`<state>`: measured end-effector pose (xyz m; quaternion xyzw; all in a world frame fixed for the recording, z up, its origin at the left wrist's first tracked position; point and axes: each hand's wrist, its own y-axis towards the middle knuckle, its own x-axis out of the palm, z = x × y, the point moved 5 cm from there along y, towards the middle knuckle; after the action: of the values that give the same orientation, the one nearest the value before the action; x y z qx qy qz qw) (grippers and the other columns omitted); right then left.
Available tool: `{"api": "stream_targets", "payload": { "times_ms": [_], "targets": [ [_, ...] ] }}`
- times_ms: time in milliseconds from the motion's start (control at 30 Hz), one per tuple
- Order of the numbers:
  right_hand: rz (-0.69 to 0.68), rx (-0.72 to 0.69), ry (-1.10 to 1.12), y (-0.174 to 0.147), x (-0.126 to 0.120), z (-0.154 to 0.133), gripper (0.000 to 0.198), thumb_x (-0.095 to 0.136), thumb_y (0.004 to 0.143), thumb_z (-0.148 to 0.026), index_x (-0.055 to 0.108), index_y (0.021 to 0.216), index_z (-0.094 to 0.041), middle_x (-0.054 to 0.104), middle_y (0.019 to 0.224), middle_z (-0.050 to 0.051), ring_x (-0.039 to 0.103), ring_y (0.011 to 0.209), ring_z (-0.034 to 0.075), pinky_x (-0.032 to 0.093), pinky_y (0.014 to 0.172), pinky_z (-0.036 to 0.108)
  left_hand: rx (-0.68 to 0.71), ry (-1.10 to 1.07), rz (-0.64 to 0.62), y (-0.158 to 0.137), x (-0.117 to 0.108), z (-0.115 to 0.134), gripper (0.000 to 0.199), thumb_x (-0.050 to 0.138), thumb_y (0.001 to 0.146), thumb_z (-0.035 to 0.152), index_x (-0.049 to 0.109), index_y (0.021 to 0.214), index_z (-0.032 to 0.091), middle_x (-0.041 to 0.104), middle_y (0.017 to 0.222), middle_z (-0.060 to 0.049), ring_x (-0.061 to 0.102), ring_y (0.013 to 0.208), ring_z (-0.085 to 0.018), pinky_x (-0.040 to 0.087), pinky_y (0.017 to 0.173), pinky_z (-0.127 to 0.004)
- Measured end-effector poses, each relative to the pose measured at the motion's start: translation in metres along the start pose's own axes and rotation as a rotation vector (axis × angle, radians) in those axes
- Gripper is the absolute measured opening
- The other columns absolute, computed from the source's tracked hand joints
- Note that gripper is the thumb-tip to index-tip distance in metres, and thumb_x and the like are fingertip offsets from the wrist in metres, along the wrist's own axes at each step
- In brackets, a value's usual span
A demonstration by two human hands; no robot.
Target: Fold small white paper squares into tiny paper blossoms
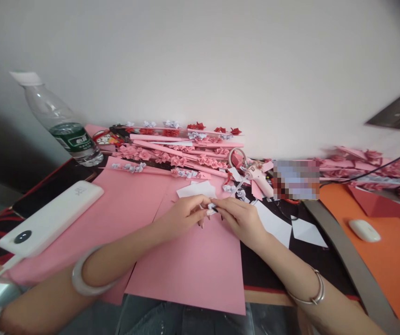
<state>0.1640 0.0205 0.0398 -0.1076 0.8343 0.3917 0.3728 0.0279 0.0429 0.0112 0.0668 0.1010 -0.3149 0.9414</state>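
My left hand and my right hand meet above the pink paper sheet. Between their fingertips is a small folded piece of white paper, pinched from both sides; the fingers cover most of it. Just behind the hands lie loose white paper pieces. Right of my right hand there is a larger white paper sheet, and beyond it another white square. A pink glue gun rests behind my right hand, near small white paper flowers.
Pink stems with folded paper flowers are piled along the wall. At left stand a water bottle and a white power bank with a cable. On the right are orange paper, a white earbud case and a blurred-out screen.
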Motion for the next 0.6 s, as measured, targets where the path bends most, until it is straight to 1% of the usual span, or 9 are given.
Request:
{"api": "stream_targets", "payload": {
  "times_ms": [200, 500, 600],
  "targets": [
    [-0.026, 0.013, -0.024, -0.0002, 0.0013, 0.0000, 0.026, 0.043, 0.088, -0.014, 0.060, 0.107, -0.016, 0.067, 0.079, 0.007, 0.063, 0.068, 0.015, 0.053, 0.063, 0.026, -0.013, -0.028, 0.035, 0.0001, -0.0013, -0.0009, 0.010, 0.049, 0.082, 0.025, 0.052, 0.078, 0.016, 0.053, 0.067, 0.002, 0.053, 0.060, -0.010, 0.046, 0.061, -0.024],
    [-0.036, 0.014, -0.015, 0.0011, 0.0011, -0.0007, 0.025, 0.044, 0.088, -0.015, 0.060, 0.107, -0.016, 0.067, 0.079, 0.007, 0.063, 0.070, 0.015, 0.053, 0.064, 0.026, 0.007, 0.000, 0.047, -0.0001, -0.0022, -0.0015, 0.010, 0.048, 0.082, 0.023, 0.054, 0.079, 0.016, 0.053, 0.068, 0.001, 0.053, 0.061, -0.011, 0.047, 0.061, -0.024],
    [-0.048, 0.008, -0.012, 0.0006, 0.0020, -0.0004, 0.025, 0.043, 0.088, -0.014, 0.060, 0.107, -0.014, 0.066, 0.080, 0.008, 0.063, 0.070, 0.015, 0.053, 0.064, 0.026, 0.005, 0.003, 0.048, -0.0003, -0.0025, -0.0016, 0.009, 0.049, 0.082, 0.023, 0.055, 0.079, 0.016, 0.054, 0.070, 0.001, 0.053, 0.062, -0.011, 0.047, 0.061, -0.024]
  ]
}}
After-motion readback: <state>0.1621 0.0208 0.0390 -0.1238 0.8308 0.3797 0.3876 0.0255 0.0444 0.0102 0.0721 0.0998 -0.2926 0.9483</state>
